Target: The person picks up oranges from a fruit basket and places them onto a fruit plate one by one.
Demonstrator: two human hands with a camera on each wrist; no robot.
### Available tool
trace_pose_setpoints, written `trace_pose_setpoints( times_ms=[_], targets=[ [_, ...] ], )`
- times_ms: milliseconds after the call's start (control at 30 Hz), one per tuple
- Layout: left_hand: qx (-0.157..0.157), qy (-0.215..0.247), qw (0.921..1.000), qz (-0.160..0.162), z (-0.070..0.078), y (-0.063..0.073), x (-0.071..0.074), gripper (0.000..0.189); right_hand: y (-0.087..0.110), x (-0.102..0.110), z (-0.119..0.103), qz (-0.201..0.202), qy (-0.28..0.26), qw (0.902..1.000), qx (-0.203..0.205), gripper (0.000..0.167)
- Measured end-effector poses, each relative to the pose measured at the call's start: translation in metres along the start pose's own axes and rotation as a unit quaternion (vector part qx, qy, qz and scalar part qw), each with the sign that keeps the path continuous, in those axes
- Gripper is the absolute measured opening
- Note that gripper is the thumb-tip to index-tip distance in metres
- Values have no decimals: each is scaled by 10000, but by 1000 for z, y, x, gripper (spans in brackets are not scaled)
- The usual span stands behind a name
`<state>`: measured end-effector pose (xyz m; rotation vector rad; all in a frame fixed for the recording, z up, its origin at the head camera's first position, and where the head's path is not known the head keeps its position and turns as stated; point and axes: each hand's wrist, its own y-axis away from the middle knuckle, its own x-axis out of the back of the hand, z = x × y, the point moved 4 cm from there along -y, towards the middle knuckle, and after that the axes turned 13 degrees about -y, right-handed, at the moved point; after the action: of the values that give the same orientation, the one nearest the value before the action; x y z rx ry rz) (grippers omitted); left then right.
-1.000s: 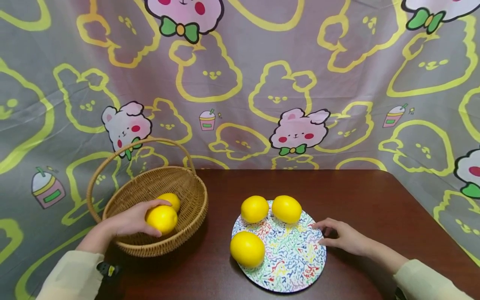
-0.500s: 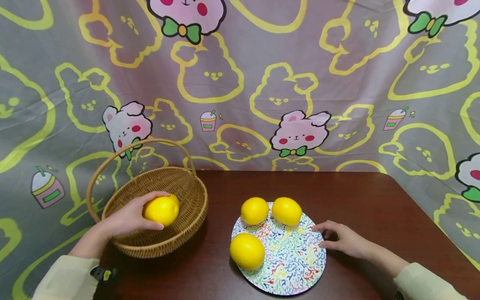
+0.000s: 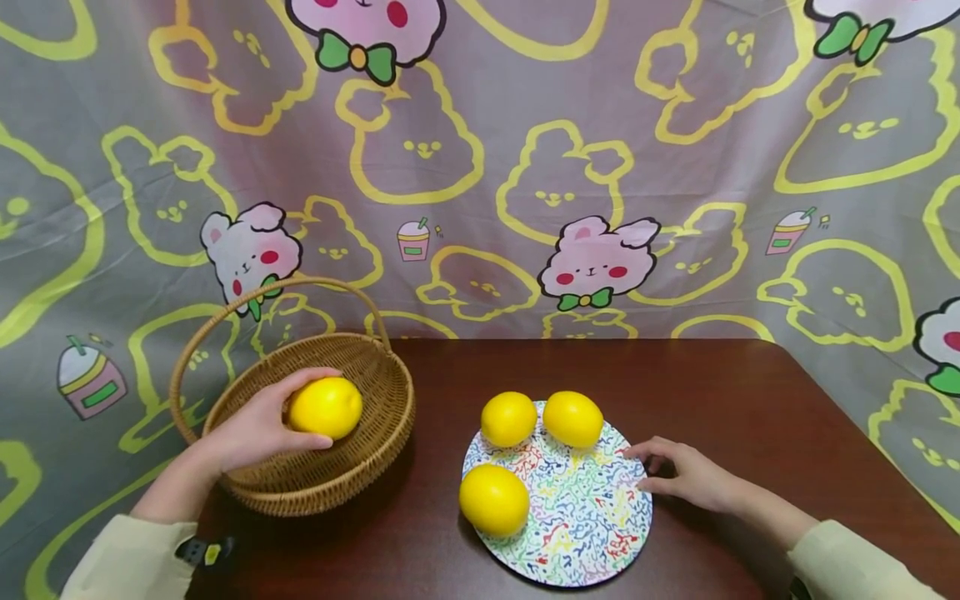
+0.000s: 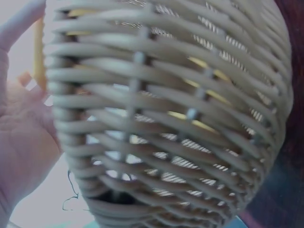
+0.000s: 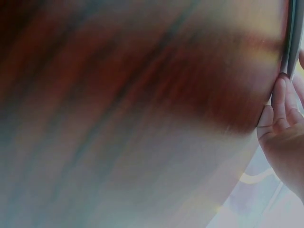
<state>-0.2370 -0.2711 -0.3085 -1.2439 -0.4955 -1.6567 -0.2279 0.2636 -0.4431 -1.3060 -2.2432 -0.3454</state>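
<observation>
4 lemons in view: my left hand [image 3: 258,427] pinches 1 lemon [image 3: 327,408] at the mouth of 1 basket [image 3: 392,417], can't tell if it touches the wicker; 3 more lemons [image 3: 495,500] on 1 plate [image 3: 573,525]. My right hand [image 3: 693,477] loosely spread, fingertips at plate's rim. 3 printed cups [image 3: 415,229] on curtain [image 3: 487,67]; green labels [image 3: 412,251] too small to read.

**Clear from the head, hazy at the wrists**

In the head view, soft, even light keeps the desk [image 3: 712,375] sharp out to its far edge; the lemons [image 3: 495,500] shade gently underneath, and dark shadow lies beside the basket [image 3: 382,458]. In the left wrist view, white glare floods behind the left hand [image 4: 23,137], and the basket's weave is blurred. The right wrist view is hazy and streaked, the desk's surface out of focus.
</observation>
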Motion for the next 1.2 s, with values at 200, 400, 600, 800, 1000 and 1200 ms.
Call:
trace_pose_setpoints(
  times_ms=[200, 400, 600, 800, 1000, 1200],
  targets=[
    [83, -19, 10000, -22, 7, -2, 6, 76, -1, 1, 0, 8, 31, 10000, 21, 43],
    [103, 117, 9999, -36, 14, -5, 8, 76, -2, 2, -1, 22, 103, 9999, -1, 44],
    [58, 279, 9996, -45, 26, -9, 6, 76, -1, 2, -2, 3, 132, 9999, 30, 44],
    [-62, 359, 9993, 52, 40, -15, 2, 76, 0, 1, -2, 15, 143, 9999, 55, 43],
    [-156, 407, 9988, 242, 50, -21, -2, 76, 1, 0, 0, 31, 119, 9999, 3, 43],
    [-112, 537, 9981, 283, 58, -27, -5, 77, 1, 0, 0, 18, 98, 9999, -17, 43]
  ],
)
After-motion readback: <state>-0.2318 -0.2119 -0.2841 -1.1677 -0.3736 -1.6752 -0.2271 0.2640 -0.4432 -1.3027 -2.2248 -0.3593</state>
